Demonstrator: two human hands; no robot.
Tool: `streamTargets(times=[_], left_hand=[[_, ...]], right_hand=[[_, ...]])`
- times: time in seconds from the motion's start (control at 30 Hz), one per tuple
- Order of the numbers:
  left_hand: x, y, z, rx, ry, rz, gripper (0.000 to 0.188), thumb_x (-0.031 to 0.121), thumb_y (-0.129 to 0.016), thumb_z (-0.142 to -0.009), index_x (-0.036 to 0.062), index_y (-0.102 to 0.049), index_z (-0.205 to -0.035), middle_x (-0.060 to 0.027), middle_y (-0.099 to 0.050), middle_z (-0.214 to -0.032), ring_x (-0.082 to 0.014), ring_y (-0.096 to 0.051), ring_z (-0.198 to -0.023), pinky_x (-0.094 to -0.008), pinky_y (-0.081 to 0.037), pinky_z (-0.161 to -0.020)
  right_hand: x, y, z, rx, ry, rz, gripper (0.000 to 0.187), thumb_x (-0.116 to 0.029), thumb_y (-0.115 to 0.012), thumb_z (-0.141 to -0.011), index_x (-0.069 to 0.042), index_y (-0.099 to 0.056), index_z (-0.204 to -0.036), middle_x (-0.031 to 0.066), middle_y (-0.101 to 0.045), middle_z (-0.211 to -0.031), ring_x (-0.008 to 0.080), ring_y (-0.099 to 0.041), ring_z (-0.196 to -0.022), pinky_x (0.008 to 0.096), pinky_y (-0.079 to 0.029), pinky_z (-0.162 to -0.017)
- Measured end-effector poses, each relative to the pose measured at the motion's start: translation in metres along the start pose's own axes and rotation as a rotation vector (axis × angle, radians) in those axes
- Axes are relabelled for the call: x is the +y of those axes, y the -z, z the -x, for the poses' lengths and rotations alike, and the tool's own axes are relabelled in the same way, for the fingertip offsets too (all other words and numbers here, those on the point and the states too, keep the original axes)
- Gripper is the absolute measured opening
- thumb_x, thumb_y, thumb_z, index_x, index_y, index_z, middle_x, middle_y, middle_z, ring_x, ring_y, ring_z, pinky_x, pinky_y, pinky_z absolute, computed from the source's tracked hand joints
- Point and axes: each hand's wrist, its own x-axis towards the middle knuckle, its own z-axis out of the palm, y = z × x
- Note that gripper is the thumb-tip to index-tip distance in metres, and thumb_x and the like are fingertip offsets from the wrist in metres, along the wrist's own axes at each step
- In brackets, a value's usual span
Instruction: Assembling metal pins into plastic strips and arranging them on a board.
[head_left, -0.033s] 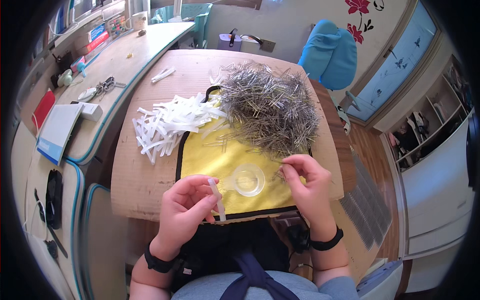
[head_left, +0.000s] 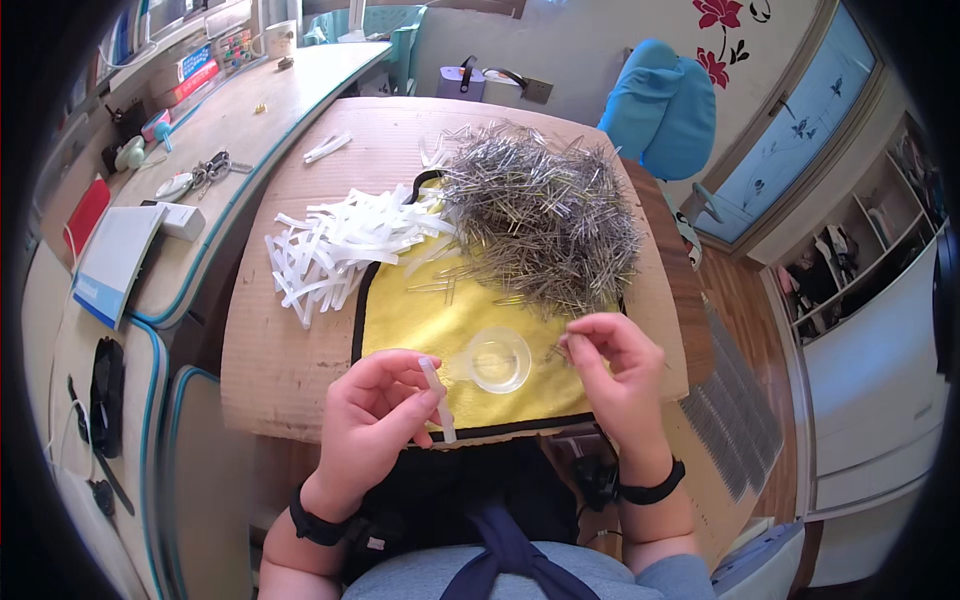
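My left hand pinches a white, translucent plastic strip, which stands tilted between thumb and fingers at the cloth's front edge. Over the right side of the yellow cloth, my right hand is closed with thumb and forefinger pressed together. What lies between those fingertips is too small to make out. A few thin metal pins lie on the cloth just beside them. Between my hands sits a small clear round cup. Beyond my right hand rises a large heap of thin metal pins.
Many white strips lie piled at the left, with a few more farther back. Cardboard covers the table beneath the black-edged cloth. A desk runs along the left. A blue-covered chair stands behind.
My right fingertips have shifted slightly, and the thin pin seen poking out from them earlier no longer shows. My left hand and its strip have moved very slightly right.
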Motion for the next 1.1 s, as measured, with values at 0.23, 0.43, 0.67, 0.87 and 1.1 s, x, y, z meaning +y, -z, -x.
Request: streamTargets(times=[0.23, 0.43, 0.67, 0.87, 1.1], left_hand=[[-0.008, -0.01, -0.01, -0.02, -0.038, 0.062, 0.021, -0.002, -0.054, -0.079, -0.0027, -0.051, -0.101, -0.0048, -0.055, -0.084, -0.0098, -0.059, -0.067, -0.0161, -0.045, -0.046], [-0.012, -0.003, -0.009, -0.019, -0.033, 0.09, 0.022, -0.001, -0.054, -0.08, -0.0028, -0.051, -0.101, -0.0056, -0.056, -0.086, -0.0102, -0.06, -0.068, -0.0164, -0.045, -0.046], [-0.01, -0.004, -0.01, -0.016, -0.019, 0.067, 0.022, 0.0, -0.055, -0.08, -0.0032, -0.051, -0.102, -0.0054, -0.056, -0.086, -0.0098, -0.06, -0.068, -0.0158, -0.045, -0.045], [-0.007, -0.004, -0.009, -0.029, 0.027, 0.042, 0.023, 0.001, -0.056, -0.08, -0.0031, -0.052, -0.102, -0.005, -0.057, -0.085, -0.0093, -0.059, -0.068, -0.0159, -0.046, -0.047], [-0.002, -0.007, -0.012, -0.097, 0.161, -0.008, 0.023, 0.004, -0.057, -0.08, -0.0011, -0.053, -0.103, -0.0035, -0.057, -0.087, -0.0077, -0.058, -0.068, -0.0157, -0.046, -0.048]], right_hand=[[-0.004, -0.025, 0.005, 0.021, 0.251, -0.007, 0.013, 0.006, -0.062, -0.069, 0.001, -0.059, -0.081, 0.0071, -0.059, -0.07, 0.0134, -0.057, -0.063, 0.0222, -0.045, -0.058], [0.005, -0.033, -0.001, -0.064, 0.501, 0.153, 0.021, 0.006, -0.066, -0.062, -0.003, -0.062, -0.08, 0.0071, -0.058, -0.068, 0.0191, -0.054, -0.063, 0.0262, -0.042, -0.055], [0.005, -0.034, -0.004, -0.115, 0.621, 0.279, 0.024, 0.006, -0.067, -0.06, -0.005, -0.063, -0.08, 0.0049, -0.058, -0.069, 0.0185, -0.052, -0.064, 0.0273, -0.04, -0.058], [0.005, -0.03, 0.0, -0.037, 0.523, 0.198, 0.023, 0.006, -0.067, -0.06, -0.005, -0.063, -0.08, 0.0059, -0.058, -0.069, 0.0182, -0.052, -0.063, 0.0266, -0.04, -0.057], [0.006, -0.034, 0.01, 0.023, 0.294, -0.254, 0.019, 0.009, -0.063, -0.068, -0.002, -0.053, -0.079, 0.0098, -0.061, -0.077, 0.0166, -0.056, -0.069, 0.0257, -0.045, -0.061]])
